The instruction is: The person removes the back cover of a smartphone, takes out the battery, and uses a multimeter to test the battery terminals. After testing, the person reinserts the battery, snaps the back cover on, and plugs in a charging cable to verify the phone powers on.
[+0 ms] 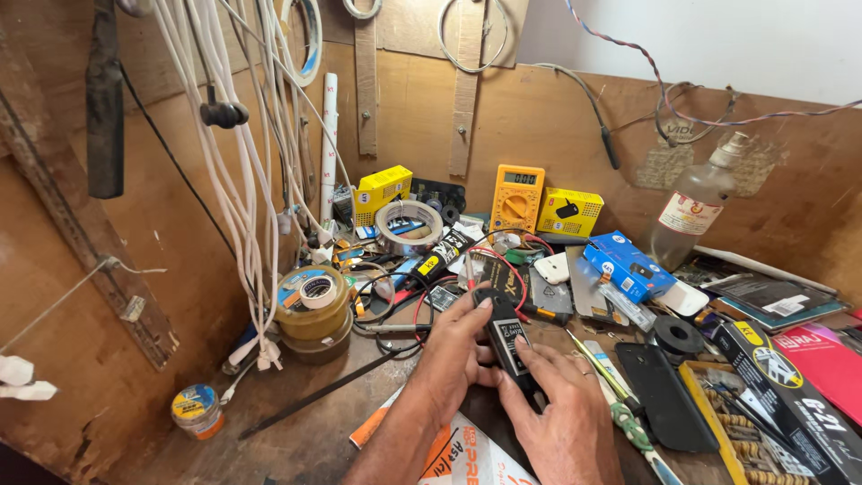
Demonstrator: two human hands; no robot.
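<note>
Both of my hands hold a small black rectangular device [505, 337] with a label on its face, just above the workbench. My left hand [453, 350] grips its left side, thumb up near the top end. My right hand [561, 404] holds its lower right part, with the forefinger lying on the face. Red and black leads [503, 260] run from the clutter behind toward the device's top.
A yellow multimeter [516, 196] leans on the back wall between two yellow boxes. Tape rolls [312, 301] stand left, under hanging white cables [242, 180]. A clear bottle [691, 211], a blue box [627, 265], a black phone [663, 395], screwdrivers and packets crowd the right side. A small tin [196, 409] sits front left.
</note>
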